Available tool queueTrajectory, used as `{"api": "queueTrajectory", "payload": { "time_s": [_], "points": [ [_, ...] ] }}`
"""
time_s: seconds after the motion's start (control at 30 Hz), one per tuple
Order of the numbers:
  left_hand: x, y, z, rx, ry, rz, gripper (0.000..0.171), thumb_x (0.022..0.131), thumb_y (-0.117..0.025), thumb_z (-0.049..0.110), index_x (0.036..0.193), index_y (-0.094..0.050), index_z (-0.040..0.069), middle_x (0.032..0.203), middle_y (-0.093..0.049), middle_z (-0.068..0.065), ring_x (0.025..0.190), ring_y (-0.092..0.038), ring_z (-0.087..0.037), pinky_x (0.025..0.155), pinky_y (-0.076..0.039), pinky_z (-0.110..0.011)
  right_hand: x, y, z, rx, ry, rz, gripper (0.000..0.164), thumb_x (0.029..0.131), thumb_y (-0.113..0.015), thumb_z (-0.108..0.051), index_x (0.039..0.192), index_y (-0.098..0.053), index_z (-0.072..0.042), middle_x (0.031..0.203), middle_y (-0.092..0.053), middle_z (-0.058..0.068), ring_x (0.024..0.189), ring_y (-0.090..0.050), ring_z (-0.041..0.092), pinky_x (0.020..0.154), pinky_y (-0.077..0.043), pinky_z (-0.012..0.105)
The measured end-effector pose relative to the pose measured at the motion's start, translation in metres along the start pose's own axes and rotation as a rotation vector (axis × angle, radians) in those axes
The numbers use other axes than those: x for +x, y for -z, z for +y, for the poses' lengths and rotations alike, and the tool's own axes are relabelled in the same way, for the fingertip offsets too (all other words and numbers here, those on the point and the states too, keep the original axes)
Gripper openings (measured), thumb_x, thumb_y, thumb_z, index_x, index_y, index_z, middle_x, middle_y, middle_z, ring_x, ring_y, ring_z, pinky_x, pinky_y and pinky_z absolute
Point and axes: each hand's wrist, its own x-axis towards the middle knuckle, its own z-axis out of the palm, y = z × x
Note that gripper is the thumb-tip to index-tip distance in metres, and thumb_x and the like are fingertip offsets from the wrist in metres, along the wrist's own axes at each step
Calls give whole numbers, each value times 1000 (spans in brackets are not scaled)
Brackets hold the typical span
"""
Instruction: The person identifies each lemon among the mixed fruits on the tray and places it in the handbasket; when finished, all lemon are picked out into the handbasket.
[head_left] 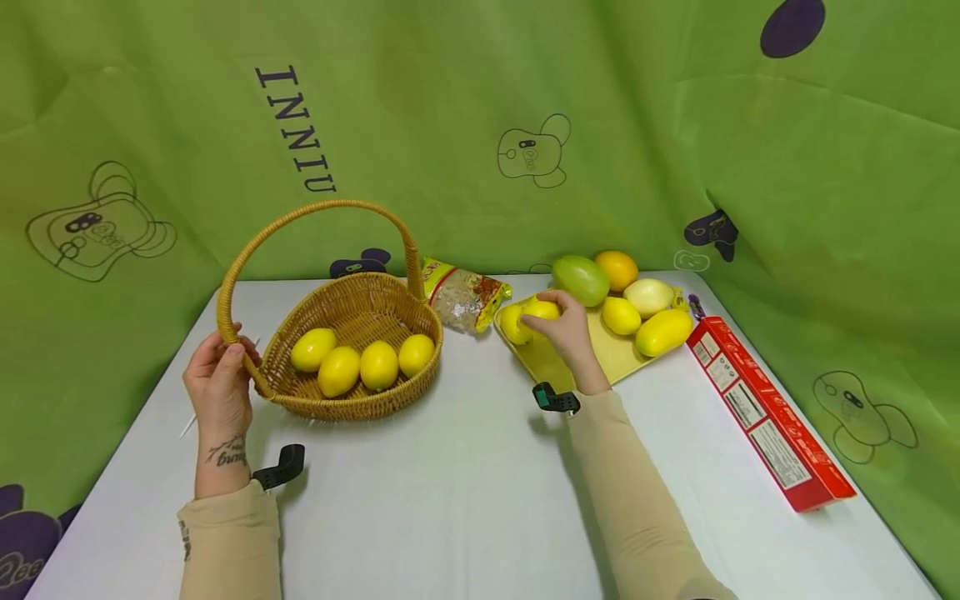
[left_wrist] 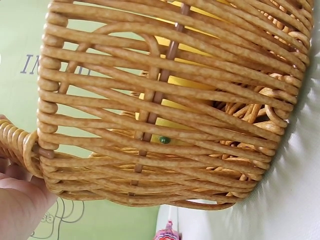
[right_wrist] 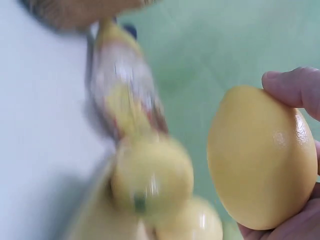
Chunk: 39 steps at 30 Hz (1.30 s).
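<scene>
My left hand (head_left: 219, 387) grips the handle of a wicker basket (head_left: 352, 408) near its lower left end. In the left wrist view, the woven side of the basket (left_wrist: 165, 110) fills most of the picture. Several lemons (head_left: 378, 365) lie inside along the near side. Over the yellow tray (head_left: 546, 367), my right hand (head_left: 568, 333) holds a lemon (right_wrist: 260, 160) between thumb and fingers. Another lemon (head_left: 513, 327) sits close by at the tray's left end, partly hidden by the hand. The right wrist view is partly blurred.
A clear snack bag (head_left: 465, 296) lies between basket and tray. Around the tray are a green fruit (head_left: 580, 281), an orange fruit (head_left: 617, 271), a pale fruit (head_left: 648, 297), a lemon (head_left: 621, 317) and a long yellow fruit (head_left: 664, 332). A red box (head_left: 765, 408) lies at the right.
</scene>
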Motion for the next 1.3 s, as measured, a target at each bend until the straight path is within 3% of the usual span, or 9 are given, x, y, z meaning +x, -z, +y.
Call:
{"api": "queueTrajectory", "payload": {
  "time_s": [0.2, 0.33, 0.53, 0.73, 0.9, 1.03, 1.3],
  "points": [
    [0, -1, 0, 13, -11, -15, 18, 85, -54, -8, 101, -63, -10, 72, -62, -12, 61, -54, -18, 50, -43, -21, -9, -42, -26, -7, 54, -127, 45, 72, -76, -9, 113, -57, 0, 114, -56, 15, 93, -55, 24, 75, -49, 29],
    [-1, 0, 0, 9, -14, -25, 18, 86, -54, -9, 101, -63, -10, 72, -62, -11, 62, -55, -18, 50, -43, -20, -18, -74, -37, 17, 70, -220, 45, 72, -76, -11, 112, -59, -3, 115, -58, 12, 93, -57, 22, 74, -50, 28],
    [-1, 2, -2, 38, -23, -5, 19, 86, -53, -8, 101, -63, -10, 72, -61, -11, 61, -55, -17, 51, -44, -20, -34, -116, -51, -42, 126, -342, 44, 73, -77, -16, 112, -61, -6, 117, -58, 8, 92, -57, 20, 73, -49, 26],
    [0, 1, -2, 57, -31, 9, 18, 85, -54, -8, 101, -64, -10, 71, -62, -10, 60, -54, -17, 51, -45, -21, -48, -142, -57, -45, 137, -417, 49, 73, -78, -21, 116, -59, -6, 117, -58, 6, 94, -57, 18, 75, -49, 25],
    [0, 0, -1, 18, -15, -19, 18, 86, -54, -9, 102, -63, -10, 73, -62, -11, 62, -55, -17, 52, -46, -21, -51, -144, -58, -22, 172, -441, 52, 76, -76, -22, 122, -56, -7, 122, -58, 8, 112, -53, 26, 95, -43, 33],
    [0, -1, -1, 40, -19, -10, 18, 85, -55, -8, 102, -64, -9, 73, -62, -10, 62, -55, -17, 52, -46, -21, -47, -135, -55, 18, 182, -417, 50, 78, -75, -20, 122, -56, -7, 125, -57, 10, 118, -50, 27, 102, -37, 37],
    [-1, -1, 0, -6, 1, -3, 19, 85, -53, -10, 101, -63, -10, 72, -62, -13, 61, -54, -20, 53, -45, -23, -27, -98, -40, 139, 191, -211, 48, 77, -73, -9, 120, -55, 1, 124, -56, 17, 118, -49, 31, 102, -37, 43]
  ]
}}
